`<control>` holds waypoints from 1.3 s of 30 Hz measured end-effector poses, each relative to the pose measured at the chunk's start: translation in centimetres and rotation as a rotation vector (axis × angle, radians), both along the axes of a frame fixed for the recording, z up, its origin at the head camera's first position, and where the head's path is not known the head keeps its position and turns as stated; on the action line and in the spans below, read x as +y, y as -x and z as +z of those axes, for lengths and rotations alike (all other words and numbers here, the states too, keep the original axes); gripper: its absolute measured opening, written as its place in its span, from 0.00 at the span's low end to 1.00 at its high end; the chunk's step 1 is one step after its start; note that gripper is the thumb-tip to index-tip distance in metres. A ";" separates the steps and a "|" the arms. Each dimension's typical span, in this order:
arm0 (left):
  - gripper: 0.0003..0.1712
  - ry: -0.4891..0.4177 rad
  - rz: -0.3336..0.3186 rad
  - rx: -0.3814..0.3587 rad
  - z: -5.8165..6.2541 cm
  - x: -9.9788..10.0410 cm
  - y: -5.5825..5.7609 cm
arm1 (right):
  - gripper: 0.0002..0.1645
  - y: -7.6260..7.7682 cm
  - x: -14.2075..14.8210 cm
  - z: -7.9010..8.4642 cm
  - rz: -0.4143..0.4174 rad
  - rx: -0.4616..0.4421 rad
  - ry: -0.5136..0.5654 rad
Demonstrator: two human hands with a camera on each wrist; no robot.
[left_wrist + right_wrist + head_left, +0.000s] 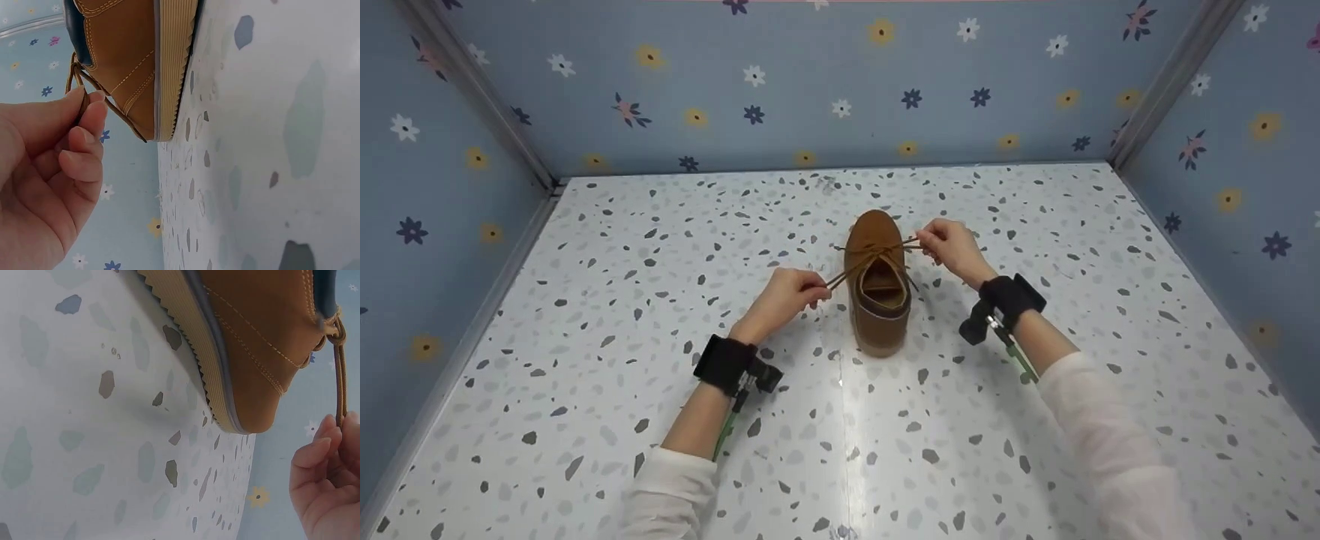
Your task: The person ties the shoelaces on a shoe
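A brown lace-up shoe (880, 330) stands upright on the speckled surface, its toe pointing away from me. To its left, my left hand (789, 296) pinches a loop of the shoelace (838, 280) between thumb and forefinger. My right hand (952, 246) pinches the other lace loop (341, 377) on the right side of the toe. Both loops stretch out sideways from a knot (336, 336) over the shoe's front. A loose lace end (128, 121) hangs down by the shoe's side in the left wrist view.
The white speckled tabletop (607, 337) is bounded by blue flowered panels, with a back panel (810, 75) behind the shoe and others at left and right. Black straps with small cameras (726, 365) sit on both wrists.
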State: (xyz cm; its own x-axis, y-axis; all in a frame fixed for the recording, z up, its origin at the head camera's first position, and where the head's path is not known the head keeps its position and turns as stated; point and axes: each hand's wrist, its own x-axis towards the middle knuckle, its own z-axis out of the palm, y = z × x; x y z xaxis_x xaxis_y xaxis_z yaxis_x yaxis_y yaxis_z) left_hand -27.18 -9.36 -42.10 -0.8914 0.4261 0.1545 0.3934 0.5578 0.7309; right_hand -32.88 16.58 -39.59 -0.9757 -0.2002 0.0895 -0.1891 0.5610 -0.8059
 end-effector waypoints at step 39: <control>0.10 -0.446 -0.075 0.039 -1.7 -1.6 0.1 | 0.14 -0.4 2.2 -0.7 -0.031 -0.052 0.163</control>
State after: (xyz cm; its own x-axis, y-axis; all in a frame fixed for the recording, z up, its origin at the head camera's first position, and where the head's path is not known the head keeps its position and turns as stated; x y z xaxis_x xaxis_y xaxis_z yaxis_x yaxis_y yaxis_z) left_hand -27.30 -11.00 -43.77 -0.8502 0.3738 0.3707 0.4530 0.1608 0.8769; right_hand -32.49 18.77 -40.25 -0.9854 -0.1566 0.0674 -0.1291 0.4268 -0.8951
